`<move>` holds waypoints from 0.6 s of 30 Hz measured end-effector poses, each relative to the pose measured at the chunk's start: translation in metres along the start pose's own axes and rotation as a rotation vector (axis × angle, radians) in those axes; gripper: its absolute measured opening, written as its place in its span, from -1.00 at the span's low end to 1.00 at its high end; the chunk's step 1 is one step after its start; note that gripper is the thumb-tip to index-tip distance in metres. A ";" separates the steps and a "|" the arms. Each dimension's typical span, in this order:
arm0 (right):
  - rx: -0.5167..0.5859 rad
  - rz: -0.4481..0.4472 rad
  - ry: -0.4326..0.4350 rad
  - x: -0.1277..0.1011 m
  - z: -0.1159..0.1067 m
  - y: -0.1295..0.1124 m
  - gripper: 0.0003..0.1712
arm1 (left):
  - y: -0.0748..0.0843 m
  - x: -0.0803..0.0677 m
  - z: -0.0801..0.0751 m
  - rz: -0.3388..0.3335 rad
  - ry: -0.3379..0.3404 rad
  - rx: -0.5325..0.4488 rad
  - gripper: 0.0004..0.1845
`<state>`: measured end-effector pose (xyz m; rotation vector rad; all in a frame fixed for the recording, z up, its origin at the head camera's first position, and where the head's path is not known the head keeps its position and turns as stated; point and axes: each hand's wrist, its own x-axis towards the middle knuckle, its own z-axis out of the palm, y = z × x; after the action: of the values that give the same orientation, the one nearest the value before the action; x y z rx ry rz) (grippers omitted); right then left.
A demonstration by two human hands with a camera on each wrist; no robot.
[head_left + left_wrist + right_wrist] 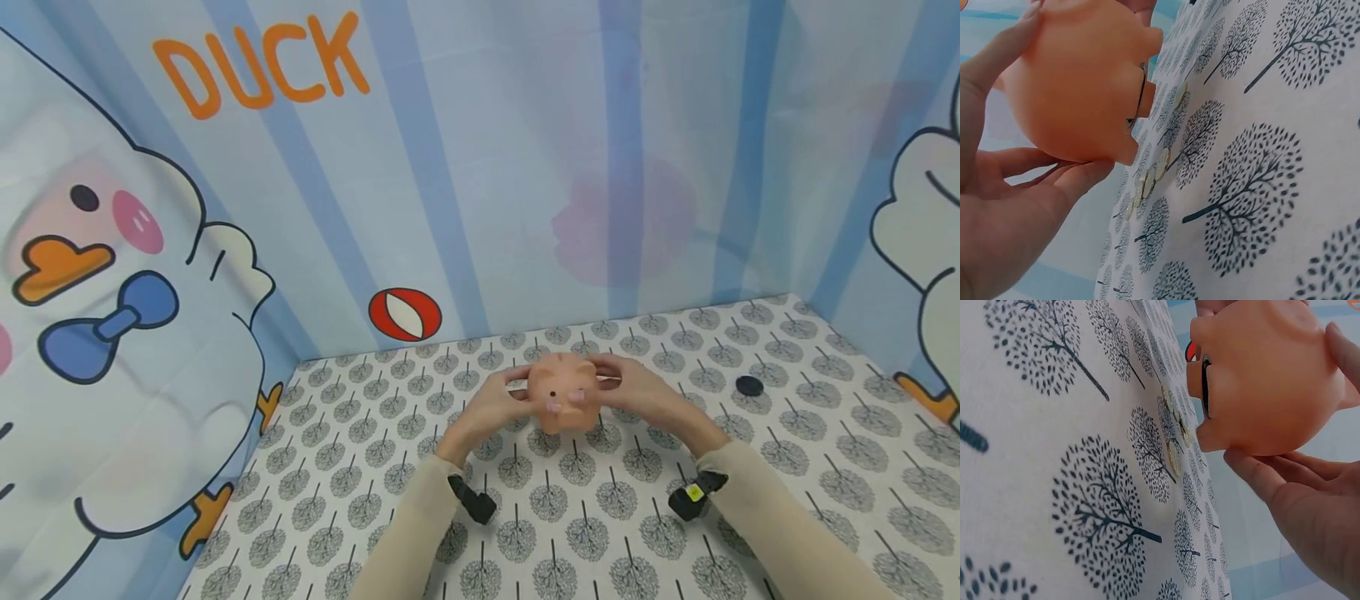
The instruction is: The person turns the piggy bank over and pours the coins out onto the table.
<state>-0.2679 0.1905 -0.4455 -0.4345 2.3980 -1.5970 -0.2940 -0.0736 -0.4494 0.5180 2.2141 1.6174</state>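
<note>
Your left hand (491,406) and right hand (637,392) both grasp the peach piggy bank (564,393), fingers curled round its sides, thumb above and fingertips under the belly. You hold it just above the tree-print tablecloth (600,500), near the middle of the table. The wrist views show an opening in the bank's underside (1138,94); what is inside the bank cannot be seen. Directly below it a small pile of coins (1150,181) lies on the cloth. A black round cap (748,385) sits on the cloth, well apart to your right. Duck-print curtain (150,250) behind.
</note>
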 end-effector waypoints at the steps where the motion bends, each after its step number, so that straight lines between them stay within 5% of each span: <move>1: 0.014 -0.006 -0.002 0.000 0.000 0.001 0.08 | 0.001 0.001 -0.001 0.004 -0.016 -0.016 -0.05; 5: 0.047 -0.028 0.001 0.000 -0.001 0.003 0.18 | 0.003 0.002 -0.002 0.037 -0.042 -0.029 0.03; 13: -0.011 -0.238 0.081 -0.003 0.007 0.000 0.16 | 0.000 -0.004 -0.005 0.198 -0.012 0.008 0.17; 18: -0.064 -0.233 0.086 0.000 0.006 -0.002 0.17 | -0.002 -0.001 -0.005 0.209 -0.022 0.006 0.16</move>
<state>-0.2660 0.1849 -0.4461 -0.6937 2.5476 -1.6662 -0.2960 -0.0789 -0.4494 0.7884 2.2114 1.6970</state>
